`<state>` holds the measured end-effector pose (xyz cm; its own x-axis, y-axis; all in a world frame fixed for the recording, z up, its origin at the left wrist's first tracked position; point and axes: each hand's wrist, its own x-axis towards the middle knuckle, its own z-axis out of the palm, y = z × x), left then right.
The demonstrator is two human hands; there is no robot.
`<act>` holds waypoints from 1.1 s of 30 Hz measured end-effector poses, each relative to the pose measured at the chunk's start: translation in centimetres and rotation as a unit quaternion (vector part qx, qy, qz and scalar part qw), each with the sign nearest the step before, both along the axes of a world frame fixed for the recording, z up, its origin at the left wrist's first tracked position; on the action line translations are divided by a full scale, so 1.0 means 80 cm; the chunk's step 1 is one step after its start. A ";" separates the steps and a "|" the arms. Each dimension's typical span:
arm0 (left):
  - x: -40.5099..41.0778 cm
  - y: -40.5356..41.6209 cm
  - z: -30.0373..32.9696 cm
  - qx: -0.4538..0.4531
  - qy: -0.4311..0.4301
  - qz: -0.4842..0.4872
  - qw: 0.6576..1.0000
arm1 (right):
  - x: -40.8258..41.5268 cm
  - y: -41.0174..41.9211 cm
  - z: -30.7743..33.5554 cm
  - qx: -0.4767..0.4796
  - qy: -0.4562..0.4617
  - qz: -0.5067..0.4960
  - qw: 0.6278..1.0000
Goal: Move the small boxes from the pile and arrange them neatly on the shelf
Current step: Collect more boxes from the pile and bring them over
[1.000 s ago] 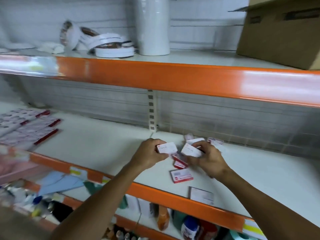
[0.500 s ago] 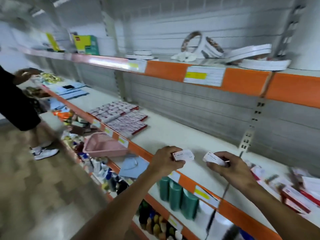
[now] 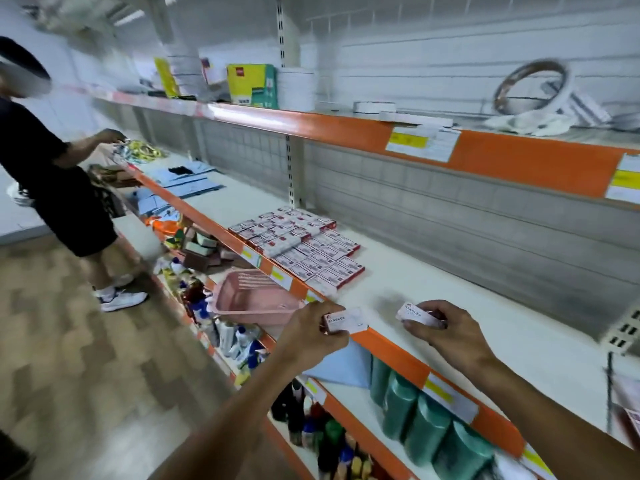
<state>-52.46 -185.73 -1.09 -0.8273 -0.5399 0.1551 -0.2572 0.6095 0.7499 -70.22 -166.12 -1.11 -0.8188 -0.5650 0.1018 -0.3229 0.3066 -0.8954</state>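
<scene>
My left hand [image 3: 311, 336] grips a small white staples box [image 3: 346, 320] over the orange front edge of the white shelf [image 3: 433, 282]. My right hand [image 3: 446, 332] pinches a second small white box [image 3: 415, 314] just above the shelf surface. Farther along to the left, many small red-and-white boxes [image 3: 298, 249] lie in neat rows on the same shelf. The pile sits at the far right edge of the view, with only a corner of one box [image 3: 632, 403] showing.
A pink basket [image 3: 252, 297] stands on the lower shelf under my left hand, among bottles and green cylinders [image 3: 426, 414]. Another person [image 3: 59, 188] in black stands at the left by the shelf. The upper shelf [image 3: 346, 128] holds tape rolls and boxes.
The view has swung left from the pile toward the arranged rows. Both hands carried their boxes leftward along the shelf front and now sit closer to the rows.
</scene>
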 end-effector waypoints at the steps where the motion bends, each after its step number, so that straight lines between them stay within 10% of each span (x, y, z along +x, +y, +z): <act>1: 0.000 -0.008 -0.002 0.007 0.001 0.002 1.000 | -0.002 -0.010 0.000 0.006 0.004 0.002 1.000; 33: -0.289 -0.235 0.009 -0.054 -0.046 -0.239 0.968 | -0.157 -0.197 -0.003 0.018 -0.009 -0.132 0.991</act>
<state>-75.59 -204.53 -0.33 -0.9919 -0.0757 0.1025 0.0112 0.7492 0.6622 -82.77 -181.88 -1.31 -0.9398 -0.3346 0.0698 -0.2121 0.4107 -0.8868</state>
